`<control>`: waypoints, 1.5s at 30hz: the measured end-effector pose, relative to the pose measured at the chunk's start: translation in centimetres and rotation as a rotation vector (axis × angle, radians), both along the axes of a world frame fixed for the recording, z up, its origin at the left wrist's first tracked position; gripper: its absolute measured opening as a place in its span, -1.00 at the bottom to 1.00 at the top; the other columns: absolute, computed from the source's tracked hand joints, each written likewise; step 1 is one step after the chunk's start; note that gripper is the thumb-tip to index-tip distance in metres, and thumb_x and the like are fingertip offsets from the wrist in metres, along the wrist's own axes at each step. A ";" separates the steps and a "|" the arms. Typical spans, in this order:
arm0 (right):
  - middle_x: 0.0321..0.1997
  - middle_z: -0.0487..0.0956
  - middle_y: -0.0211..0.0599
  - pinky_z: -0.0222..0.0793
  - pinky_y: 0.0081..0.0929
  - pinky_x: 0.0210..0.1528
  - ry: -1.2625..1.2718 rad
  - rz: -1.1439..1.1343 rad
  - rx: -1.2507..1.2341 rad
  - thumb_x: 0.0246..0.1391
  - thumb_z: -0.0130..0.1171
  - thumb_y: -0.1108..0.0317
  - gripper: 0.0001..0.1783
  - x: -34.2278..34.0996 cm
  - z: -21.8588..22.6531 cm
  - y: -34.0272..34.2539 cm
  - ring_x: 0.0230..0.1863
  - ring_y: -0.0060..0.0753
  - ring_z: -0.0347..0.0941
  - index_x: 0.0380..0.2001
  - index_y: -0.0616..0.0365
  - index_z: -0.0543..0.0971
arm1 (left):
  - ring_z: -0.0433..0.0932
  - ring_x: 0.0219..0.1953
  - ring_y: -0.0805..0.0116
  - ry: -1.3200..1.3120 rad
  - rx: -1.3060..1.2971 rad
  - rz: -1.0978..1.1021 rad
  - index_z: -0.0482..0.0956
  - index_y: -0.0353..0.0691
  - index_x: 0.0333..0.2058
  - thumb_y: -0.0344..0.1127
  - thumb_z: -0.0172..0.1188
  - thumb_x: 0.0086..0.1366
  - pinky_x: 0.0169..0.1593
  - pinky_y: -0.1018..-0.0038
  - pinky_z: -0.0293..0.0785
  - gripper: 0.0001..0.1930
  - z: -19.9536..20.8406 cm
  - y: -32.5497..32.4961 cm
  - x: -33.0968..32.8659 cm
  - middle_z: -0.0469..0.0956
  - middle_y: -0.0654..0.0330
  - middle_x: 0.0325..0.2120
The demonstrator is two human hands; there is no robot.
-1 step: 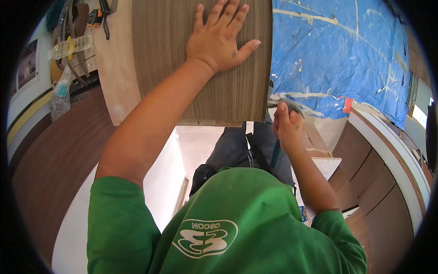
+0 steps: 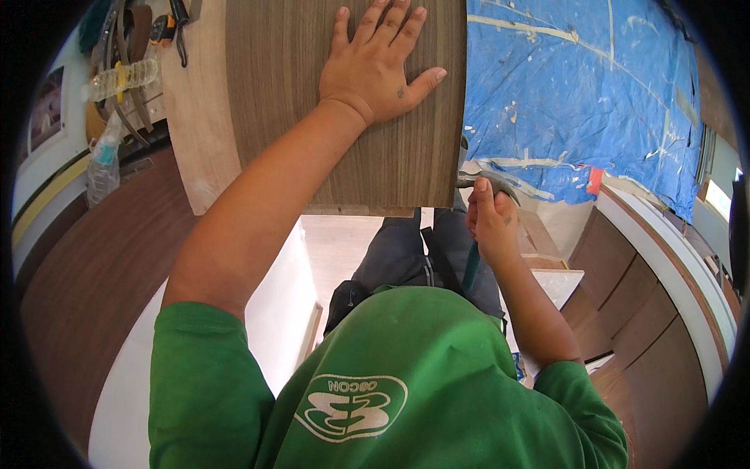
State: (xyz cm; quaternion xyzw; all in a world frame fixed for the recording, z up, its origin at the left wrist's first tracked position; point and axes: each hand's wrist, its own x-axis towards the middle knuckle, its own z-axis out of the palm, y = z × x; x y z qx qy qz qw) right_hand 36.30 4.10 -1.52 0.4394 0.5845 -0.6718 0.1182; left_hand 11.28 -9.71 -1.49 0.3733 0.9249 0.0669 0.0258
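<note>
My left hand (image 2: 375, 66) lies flat with fingers spread on a brown wood-grain panel (image 2: 312, 117), which rests on a paler board (image 2: 199, 117). My right hand (image 2: 491, 223) is closed around the green handle of a hammer (image 2: 484, 178). The hammer's metal head sits just beside the panel's lower right corner. Whether the head touches the panel edge I cannot tell.
A blue plastic sheet (image 2: 578, 86) with white paint spots covers the surface to the right. Hand tools (image 2: 168, 31) and clear plastic bottles (image 2: 105, 160) lie at the far left. Dark brown curved boards (image 2: 86, 273) flank both sides, and a white panel (image 2: 273, 313) stands below.
</note>
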 end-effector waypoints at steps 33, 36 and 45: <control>-0.72 0.30 -0.54 0.03 -0.60 -0.73 -0.105 -0.067 -0.081 0.38 0.07 -0.22 -0.43 3.4 0.7 -1.7 -0.76 -0.66 0.17 -0.47 0.05 0.44 | -0.04 0.55 0.09 0.004 0.097 0.017 0.14 -0.17 0.46 0.32 -0.10 0.39 0.54 -0.09 -0.26 -0.14 0.1 -0.4 -0.3 0.06 0.04 0.50; -0.72 0.30 -0.54 0.03 -0.60 -0.72 -0.116 -0.076 -0.113 0.39 0.06 -0.21 -0.44 3.4 1.0 -1.6 -0.76 -0.66 0.17 -0.48 0.05 0.44 | -0.04 0.55 0.11 -0.009 0.097 0.015 0.14 -0.17 0.46 0.32 -0.11 0.39 0.55 -0.08 -0.27 -0.14 -0.1 -0.3 0.0 0.06 0.05 0.51; -0.73 0.22 -0.56 -0.05 -0.56 -0.75 -0.100 -0.102 -0.078 0.38 0.07 -0.22 -0.43 3.4 0.9 -2.2 -0.77 -0.64 0.13 -0.50 0.03 0.39 | -0.06 0.56 0.12 0.004 0.065 0.020 0.12 -0.17 0.47 0.33 -0.14 0.40 0.55 -0.06 -0.29 -0.13 -0.4 -0.1 -0.3 0.05 0.05 0.51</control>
